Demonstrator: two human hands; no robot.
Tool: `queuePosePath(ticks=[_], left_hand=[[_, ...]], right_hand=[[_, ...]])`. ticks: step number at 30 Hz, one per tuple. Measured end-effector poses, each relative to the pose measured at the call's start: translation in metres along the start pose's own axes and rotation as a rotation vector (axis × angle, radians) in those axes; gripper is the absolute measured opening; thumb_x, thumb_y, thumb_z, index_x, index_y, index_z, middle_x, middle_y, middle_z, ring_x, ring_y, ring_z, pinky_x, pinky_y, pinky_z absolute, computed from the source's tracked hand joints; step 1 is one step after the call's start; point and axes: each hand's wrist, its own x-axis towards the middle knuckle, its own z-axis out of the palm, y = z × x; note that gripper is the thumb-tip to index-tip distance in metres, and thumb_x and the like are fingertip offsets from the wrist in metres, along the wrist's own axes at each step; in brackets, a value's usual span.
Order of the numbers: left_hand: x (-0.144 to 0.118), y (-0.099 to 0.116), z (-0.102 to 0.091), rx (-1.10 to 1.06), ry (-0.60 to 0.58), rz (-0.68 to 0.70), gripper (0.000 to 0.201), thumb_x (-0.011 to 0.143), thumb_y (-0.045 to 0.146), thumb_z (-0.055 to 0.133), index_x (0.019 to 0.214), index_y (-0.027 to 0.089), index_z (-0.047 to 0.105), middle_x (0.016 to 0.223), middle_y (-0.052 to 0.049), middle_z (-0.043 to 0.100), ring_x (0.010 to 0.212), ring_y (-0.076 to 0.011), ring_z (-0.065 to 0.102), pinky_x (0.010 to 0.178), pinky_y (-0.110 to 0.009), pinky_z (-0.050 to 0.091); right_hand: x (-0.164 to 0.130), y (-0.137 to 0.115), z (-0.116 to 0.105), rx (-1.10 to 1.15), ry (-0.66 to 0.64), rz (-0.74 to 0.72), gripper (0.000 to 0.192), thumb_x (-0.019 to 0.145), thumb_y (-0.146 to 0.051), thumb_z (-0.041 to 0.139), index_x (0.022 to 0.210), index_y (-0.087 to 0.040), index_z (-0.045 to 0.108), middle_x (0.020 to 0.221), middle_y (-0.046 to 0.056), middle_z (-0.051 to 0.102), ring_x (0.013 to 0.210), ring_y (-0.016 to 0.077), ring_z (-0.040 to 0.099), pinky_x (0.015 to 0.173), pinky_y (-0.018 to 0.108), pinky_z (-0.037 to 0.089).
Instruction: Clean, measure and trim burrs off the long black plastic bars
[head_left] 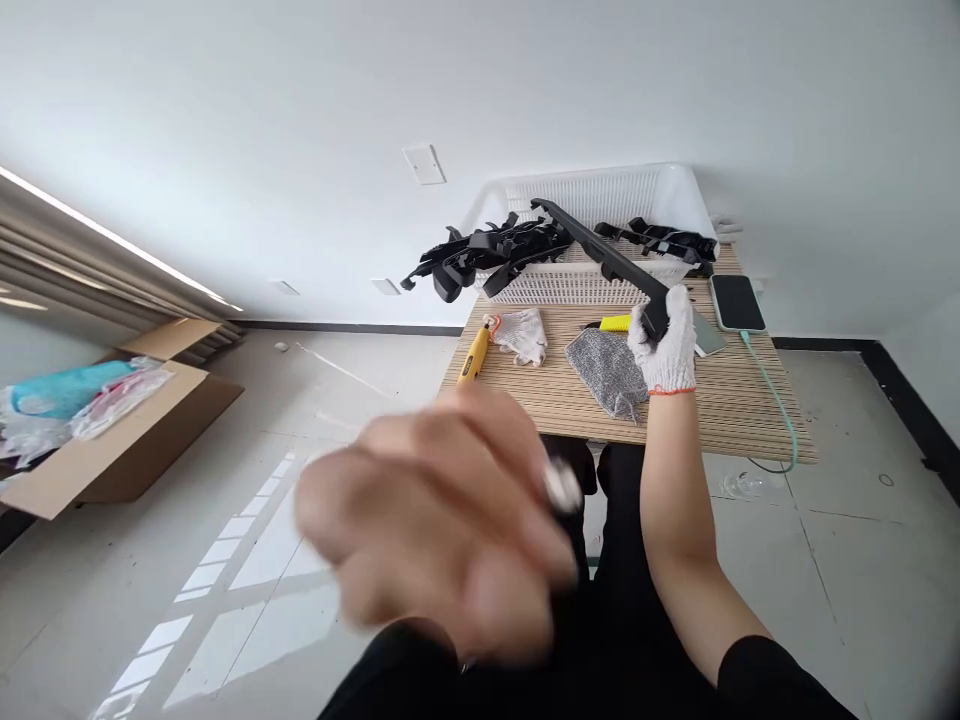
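Two hands: we have both in view, the right hand gloved in white knit, the left hand bare, raised close to the camera and blurred.
Right hand: it is closed around the near end of a long black plastic strip, whose far end reaches up over the basket.
Left hand: its fingers curl loosely; something small and pale shows at the fingertips, but we cannot tell whether it is gripped or what it is.
Progress: we judge the work barely begun; one strip is in hand, the rest of the black parts sit untouched, and only one hand is gloved.
White basket: beyond the right hand, at the far edge of the worktop, it holds a heap of black plastic parts that spill over its rim toward the left-hand side.
Near the right hand: a grey cloth just beside it, a yellow piece partly hidden behind it, a phone on its far side with a green cable.
Between the hands: a spare white glove and a yellow tool.
Cardboard box: on the floor well beyond the left hand, open, with plastic-wrapped goods inside.
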Motion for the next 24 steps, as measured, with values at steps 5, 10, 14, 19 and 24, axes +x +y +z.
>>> queuePosePath(ticks=[5, 10, 14, 19, 24], left_hand=[[0.075, -0.015, 0.099, -0.593, 0.009, 0.071, 0.053, 0.087, 0.059, 0.06, 0.133, 0.033, 0.056, 0.135, -0.006, 0.061, 0.132, -0.0279, 0.055, 0.103, -0.044, 0.053], [0.11, -0.05, 0.179, -0.992, -0.331, -0.449, 0.053, 0.09, 0.061, 0.056, 0.121, 0.019, 0.065, 0.126, -0.012, 0.068, 0.13, -0.0313, 0.058, 0.104, -0.042, 0.049], [0.107, -0.053, 0.191, -1.313, -0.572, -0.505, 0.055, 0.092, 0.06, 0.05, 0.114, 0.015, 0.072, 0.108, -0.011, 0.076, 0.115, -0.0313, 0.068, 0.096, -0.04, 0.054], [0.1, -0.053, 0.196, -1.464, -0.487, -0.539, 0.039, 0.093, 0.042, 0.053, 0.115, 0.016, 0.073, 0.107, -0.008, 0.077, 0.113, -0.0248, 0.069, 0.096, -0.033, 0.054], [0.094, -0.061, 0.196, -1.516, -0.431, -0.521, 0.029, 0.094, 0.032, 0.056, 0.112, 0.018, 0.074, 0.101, -0.004, 0.077, 0.108, -0.0206, 0.07, 0.092, -0.03, 0.057]], right_hand=[[-0.025, -0.009, 0.0, -0.337, -0.264, -0.032, 0.034, 0.085, -0.045, 0.064, 0.111, -0.023, 0.059, 0.073, 0.0, 0.072, 0.041, 0.0104, 0.059, 0.028, 0.018, 0.03], [-0.043, -0.014, 0.002, -0.659, -0.49, 0.04, 0.045, 0.086, -0.049, 0.064, 0.122, -0.022, 0.06, 0.074, 0.002, 0.074, 0.046, 0.0149, 0.066, 0.03, 0.019, 0.041], [-0.04, -0.014, 0.003, -0.784, -0.56, 0.096, 0.042, 0.087, -0.052, 0.065, 0.112, -0.019, 0.065, 0.063, 0.002, 0.07, 0.047, 0.0157, 0.066, 0.034, 0.02, 0.046], [-0.04, -0.017, 0.003, -0.95, -0.524, 0.107, 0.042, 0.086, -0.059, 0.064, 0.084, -0.017, 0.068, 0.059, 0.004, 0.068, 0.046, 0.0157, 0.064, 0.037, 0.023, 0.049], [-0.023, -0.02, -0.014, -1.042, -0.244, -0.05, 0.038, 0.088, -0.054, 0.061, 0.085, -0.018, 0.069, 0.07, 0.005, 0.07, 0.056, 0.0139, 0.064, 0.044, 0.023, 0.046]])
